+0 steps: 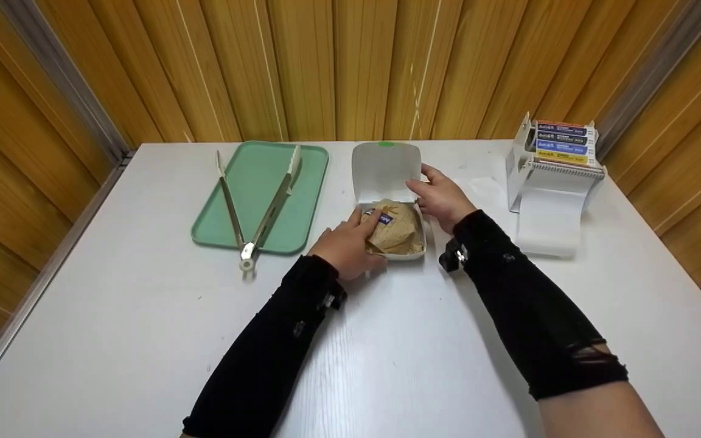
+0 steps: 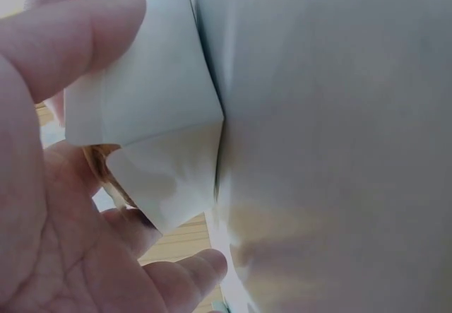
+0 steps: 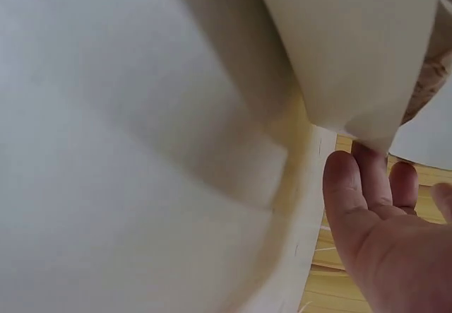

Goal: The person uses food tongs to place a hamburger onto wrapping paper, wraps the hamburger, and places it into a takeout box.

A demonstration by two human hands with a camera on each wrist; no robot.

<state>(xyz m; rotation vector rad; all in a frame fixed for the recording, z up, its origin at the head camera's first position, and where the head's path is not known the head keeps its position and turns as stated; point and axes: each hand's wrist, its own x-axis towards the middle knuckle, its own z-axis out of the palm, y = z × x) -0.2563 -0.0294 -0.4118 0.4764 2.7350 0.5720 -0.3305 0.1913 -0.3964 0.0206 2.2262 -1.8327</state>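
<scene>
A white burger box (image 1: pixel 408 256) stands on the table with its lid (image 1: pixel 386 173) raised at the back. Inside sits a burger wrapped in tan printed paper (image 1: pixel 400 228). My left hand (image 1: pixel 350 246) grips the box at its left front corner, a finger lying over the wrapped burger; the left wrist view shows the thumb (image 2: pixel 106 30) on the box's outer wall. At the back right, my right hand (image 1: pixel 442 198) pinches the lid's edge near the hinge, thumb on the inner side. In the right wrist view its fingers (image 3: pixel 346 186) meet the box's lower corner.
Left of the box is a green tray (image 1: pixel 253 176), with open metal tongs (image 1: pixel 274 210) lying across it, their joint end past the front rim. At the right stands a white holder (image 1: pixel 518 161) with stacked printed boxes and a white sheet (image 1: pixel 548 222) hanging down. Wood-patterned walls enclose the table.
</scene>
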